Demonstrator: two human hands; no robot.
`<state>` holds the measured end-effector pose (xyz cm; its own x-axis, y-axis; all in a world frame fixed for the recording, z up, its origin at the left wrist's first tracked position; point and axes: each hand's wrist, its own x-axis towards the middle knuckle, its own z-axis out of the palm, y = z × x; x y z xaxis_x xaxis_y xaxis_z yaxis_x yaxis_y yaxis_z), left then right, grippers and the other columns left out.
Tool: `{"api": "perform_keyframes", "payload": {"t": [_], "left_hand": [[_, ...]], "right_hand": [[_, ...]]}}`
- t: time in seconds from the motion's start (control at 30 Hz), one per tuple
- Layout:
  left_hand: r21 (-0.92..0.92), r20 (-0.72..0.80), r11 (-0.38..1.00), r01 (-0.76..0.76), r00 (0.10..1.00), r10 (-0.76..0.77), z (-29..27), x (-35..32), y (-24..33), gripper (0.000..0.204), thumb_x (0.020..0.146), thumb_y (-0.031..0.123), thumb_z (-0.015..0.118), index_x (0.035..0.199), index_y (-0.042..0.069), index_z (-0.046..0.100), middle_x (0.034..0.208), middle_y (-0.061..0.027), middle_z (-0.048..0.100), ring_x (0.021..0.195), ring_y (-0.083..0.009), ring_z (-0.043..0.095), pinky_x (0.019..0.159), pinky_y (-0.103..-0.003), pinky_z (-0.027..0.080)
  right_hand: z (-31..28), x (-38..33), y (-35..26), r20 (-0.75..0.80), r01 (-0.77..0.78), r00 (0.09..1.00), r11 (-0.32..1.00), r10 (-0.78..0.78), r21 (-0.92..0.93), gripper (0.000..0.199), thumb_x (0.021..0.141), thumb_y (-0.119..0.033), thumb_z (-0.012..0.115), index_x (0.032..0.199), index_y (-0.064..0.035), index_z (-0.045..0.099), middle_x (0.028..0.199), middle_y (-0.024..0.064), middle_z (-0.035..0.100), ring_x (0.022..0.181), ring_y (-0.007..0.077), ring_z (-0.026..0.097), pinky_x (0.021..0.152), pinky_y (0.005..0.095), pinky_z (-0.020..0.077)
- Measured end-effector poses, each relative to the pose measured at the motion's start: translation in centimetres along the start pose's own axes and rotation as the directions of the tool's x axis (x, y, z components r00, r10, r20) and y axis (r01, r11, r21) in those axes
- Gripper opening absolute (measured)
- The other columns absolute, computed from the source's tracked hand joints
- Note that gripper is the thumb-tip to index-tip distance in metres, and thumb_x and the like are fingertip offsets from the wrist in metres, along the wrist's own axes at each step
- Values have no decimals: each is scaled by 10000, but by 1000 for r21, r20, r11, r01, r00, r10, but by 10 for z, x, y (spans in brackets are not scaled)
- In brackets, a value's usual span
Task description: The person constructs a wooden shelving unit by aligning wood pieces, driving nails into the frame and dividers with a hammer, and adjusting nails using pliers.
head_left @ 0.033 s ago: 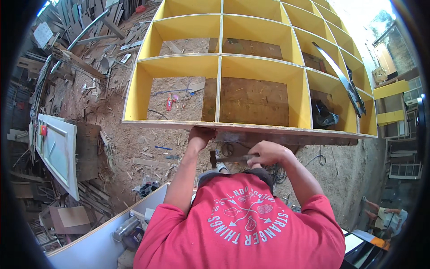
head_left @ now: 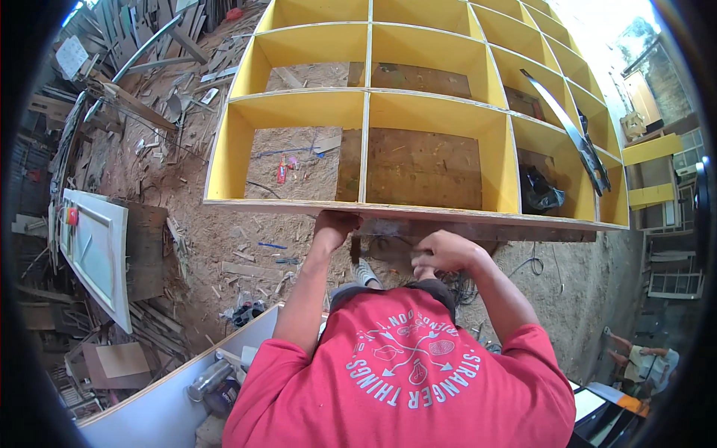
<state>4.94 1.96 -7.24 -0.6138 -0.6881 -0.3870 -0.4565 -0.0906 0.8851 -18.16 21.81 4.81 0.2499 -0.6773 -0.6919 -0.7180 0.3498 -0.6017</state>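
A large yellow-walled shelving unit with many square compartments (head_left: 366,149) spreads out ahead of me, its pale near edge running left to right. My left hand (head_left: 336,228) is closed against the underside of that near edge; the board hides its fingertips, so what they pinch, if anything, I cannot make out. My right hand (head_left: 442,252) grips a hammer (head_left: 355,249) by the handle, to the right of my left hand. The hammer's dark head is just below my left fingers, and motion blurs the handle.
A long curved metal strip (head_left: 567,127) and a black plastic bag (head_left: 541,190) lie over the right compartments. On the left, a white framed panel (head_left: 97,254) leans by scrap wood. A white board (head_left: 164,396) with a jar is near my left side. Another person (head_left: 650,366) sits far right.
The hammer head has risen a little toward the unit's near edge and my left hand. My left hand and the unit stay in place.
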Motion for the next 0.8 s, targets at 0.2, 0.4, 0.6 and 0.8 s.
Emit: {"api": "perform_keyframes", "payload": {"t": [0.2, 0.4, 0.6, 0.8], "left_hand": [[-133, -30, 991, 28, 999, -32, 4, 5, -12, 137, 835, 113, 820, 911, 0, 803, 838, -105, 793, 780, -164, 735, 729, -336, 588], [-27, -8, 1000, -4, 1000, 4, 3, 11, -23, 165, 832, 145, 806, 951, 31, 811, 896, -99, 811, 819, -181, 759, 745, -341, 584], [-200, -38, 979, -30, 999, 22, 6, 12, -34, 181, 828, 155, 812, 963, 35, 824, 899, -88, 814, 825, -159, 756, 751, -343, 578], [-148, -43, 989, 1, 999, -7, 7, 16, -40, 188, 822, 159, 815, 971, 43, 825, 921, -99, 816, 865, -170, 768, 797, -326, 591]], "right_hand": [[3, 3, 4, -66, 54, 996, 998, -56, -27, 498, 928, -487, 710, 1066, -11, 761, 1082, 246, 744, 1077, 455, 683, 931, 498, 551], [17, 6, 9, -170, 58, 983, 993, -75, -101, 482, 938, -511, 696, 1070, -54, 768, 1055, 235, 746, 1036, 454, 694, 897, 504, 552], [21, 21, 26, -199, 9, 980, 999, 0, 49, 506, 910, -491, 744, 1151, -47, 767, 1077, 259, 741, 1029, 435, 708, 878, 484, 556], [13, 17, 14, -260, -19, 965, 999, 28, 36, 467, 934, -459, 718, 1058, -11, 755, 996, 270, 737, 982, 456, 699, 860, 512, 542]]}}
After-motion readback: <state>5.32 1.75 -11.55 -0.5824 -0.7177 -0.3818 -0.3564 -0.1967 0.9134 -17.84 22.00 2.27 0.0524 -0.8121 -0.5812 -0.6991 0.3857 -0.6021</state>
